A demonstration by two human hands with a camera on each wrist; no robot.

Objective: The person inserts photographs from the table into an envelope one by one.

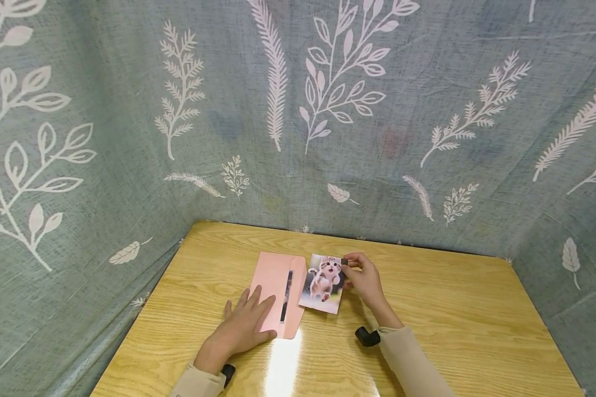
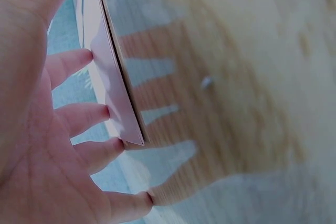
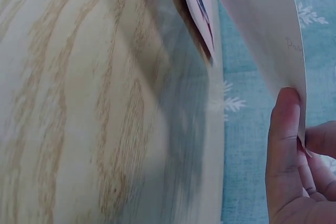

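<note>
A pink envelope (image 1: 269, 275) lies on the wooden table, its flap folded out to the right. In its opening shows a dark strip of a picture card (image 1: 286, 298). My left hand (image 1: 243, 322) rests on the envelope's near left part with fingers spread; the left wrist view has the fingertips along the envelope (image 2: 113, 85). My right hand (image 1: 367, 281) pinches a kitten postcard (image 1: 324, 284) at its right edge, the card tilted beside the flap and overlapping it in the head view. Its pale printed back (image 3: 268, 30) faces the right wrist camera, thumb and fingers on either side.
The wooden table (image 1: 452, 314) extends to both sides of the hands. A grey-green cloth (image 1: 288, 176) with white leaf patterns hangs behind and at both sides. Black wrist cameras (image 1: 367, 336) are strapped on both wrists. Bright glare falls on the table's near middle.
</note>
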